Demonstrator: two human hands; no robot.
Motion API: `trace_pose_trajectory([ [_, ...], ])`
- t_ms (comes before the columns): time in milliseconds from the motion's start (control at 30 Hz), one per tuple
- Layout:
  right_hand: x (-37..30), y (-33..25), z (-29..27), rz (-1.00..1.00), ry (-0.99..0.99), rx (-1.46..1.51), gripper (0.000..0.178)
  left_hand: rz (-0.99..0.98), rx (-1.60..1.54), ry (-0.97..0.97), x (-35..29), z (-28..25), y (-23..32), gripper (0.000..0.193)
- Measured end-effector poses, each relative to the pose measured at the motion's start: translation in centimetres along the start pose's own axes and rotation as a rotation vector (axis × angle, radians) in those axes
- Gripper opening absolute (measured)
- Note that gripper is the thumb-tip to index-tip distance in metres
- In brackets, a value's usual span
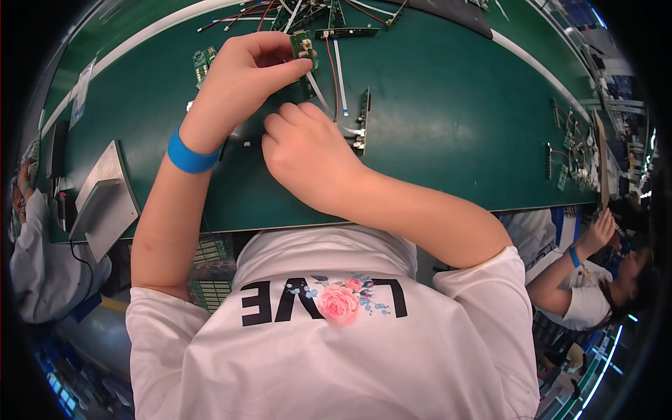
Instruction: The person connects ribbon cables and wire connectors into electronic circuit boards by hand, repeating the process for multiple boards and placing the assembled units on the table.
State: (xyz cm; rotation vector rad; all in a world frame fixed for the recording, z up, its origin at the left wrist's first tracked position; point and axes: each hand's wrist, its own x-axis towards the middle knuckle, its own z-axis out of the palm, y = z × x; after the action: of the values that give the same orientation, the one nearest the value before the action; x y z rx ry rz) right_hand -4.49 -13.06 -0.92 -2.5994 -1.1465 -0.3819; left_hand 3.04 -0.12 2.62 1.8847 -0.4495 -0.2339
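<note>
In the head view, the left hand (248, 70) was pinching a small green circuit board (304, 47), thumb on the near side and curled fingers behind; the board stood raised between those fingertips, above the green tabletop (448, 119). The right hand (304, 150) lay nearer the body, its fingers bent inward and close together, knuckles up; whether their tips gripped anything could not be told, since the back of the hand hid them.

The board looked light and stiff, likely fragile where the pale connector sat on its face. Its smooth surface might slip a little, so its bare edges seemed the safest hold, clear of the connector, much as the thumb took it near the lower end. A white ribbon cable (318, 93) between the two hands looked thin and pliant, and would probably crease if pulled.

The board's long axis ran roughly away from the body, its far end reaching past the left thumb tip and its connector face turned up and to the right of the fingers. Right of the right hand's fingers, another circuit board (365, 119) stood on edge, its length also running away from the body.
</note>
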Motion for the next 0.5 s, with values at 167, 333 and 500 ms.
trace_pose_trajectory([
  [167,-1.1,0.2,-1.5,0.153,0.165,0.537,0.006,-0.084,-0.049,0.037,0.2,0.0,-0.8,0.022],
  [333,0.1,4.6,-2.9,0.150,0.537,0.690,0.021,0.015,-0.090,0.219,0.1,1.3,-2.0,0.016],
  [500,0.3,6.2,-4.9,0.487,0.568,1.341,0.023,0.050,-0.249,0.301,0.0,2.3,-1.1,0.019],
])
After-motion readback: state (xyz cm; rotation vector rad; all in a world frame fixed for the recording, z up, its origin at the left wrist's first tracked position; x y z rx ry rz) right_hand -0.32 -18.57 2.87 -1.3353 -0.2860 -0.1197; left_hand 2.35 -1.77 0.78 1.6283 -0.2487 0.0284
